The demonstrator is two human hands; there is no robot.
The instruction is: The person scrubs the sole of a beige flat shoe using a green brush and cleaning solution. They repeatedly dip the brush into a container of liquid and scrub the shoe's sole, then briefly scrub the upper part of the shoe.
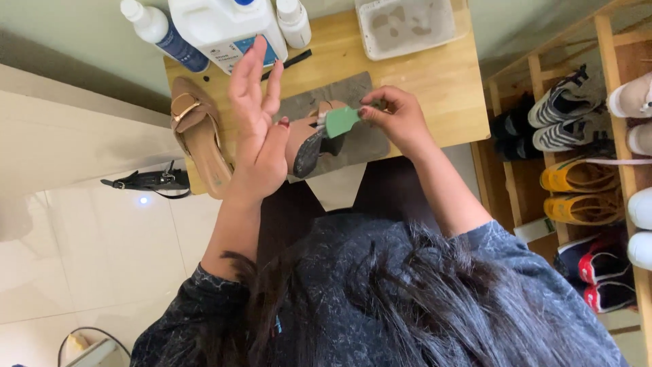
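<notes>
My left hand (255, 129) is raised over the small wooden table (441, 88). Its fingers point up and apart, while the thumb and palm hold a tan sandal (304, 146) with a dark grey strap. My right hand (397, 119) pinches a small green pad (339, 121) and presses it against the sandal's upper end. Both hands meet above a grey mat (350, 92) that lies on the table.
A second tan sandal (197, 132) with a gold buckle lies at the table's left edge. A large white jug (224, 27), two bottles (159, 30) and a white tray (406, 24) stand at the back. A black strap (146, 181) lies on the floor. A wooden shoe rack (577, 177) stands at right.
</notes>
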